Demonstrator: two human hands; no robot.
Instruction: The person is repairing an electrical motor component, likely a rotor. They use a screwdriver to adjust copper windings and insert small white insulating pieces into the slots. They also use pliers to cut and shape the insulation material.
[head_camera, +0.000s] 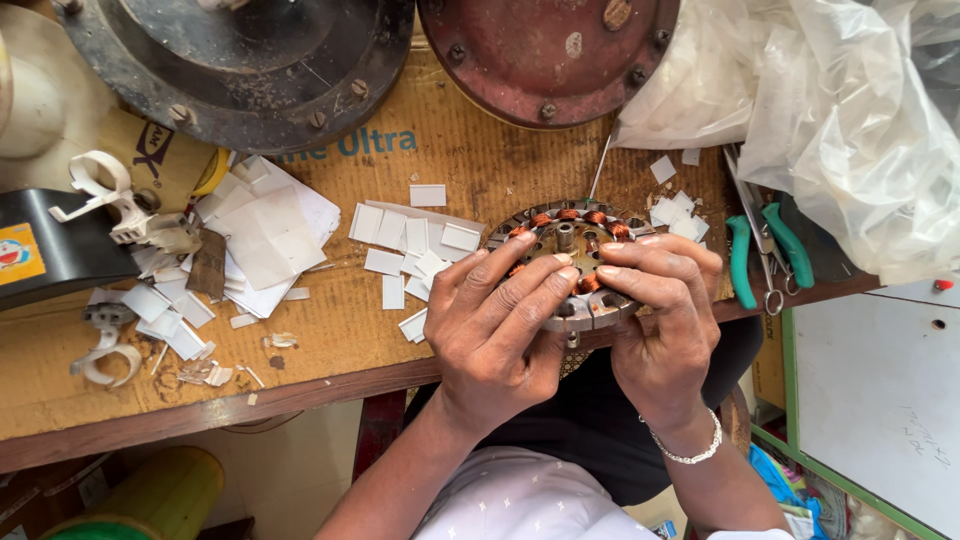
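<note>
Both hands grip a round motor stator at the bench's near edge.

The left hand (497, 325) and right hand (655, 305) pinch the stator (570, 262), fingertips seemingly pressing its copper coils; steadying its rim helps. Beyond lie white paper slips (405, 245) and green-handled pliers (765, 255).

Looked like a small motor repair workshop, prob fan rewinding. Worn wooden bench (300, 390) was covered w/ cardboard (480, 160), littered w/ cut white insulation paper slips (405, 240). Two round metal motor housings, one dark (250, 70) and one rusty red (545, 55), sat at the back, green-handled pliers (765, 250) lay nearby, and a stator (565, 255) w/ copper windings was on the bench edge.
</note>
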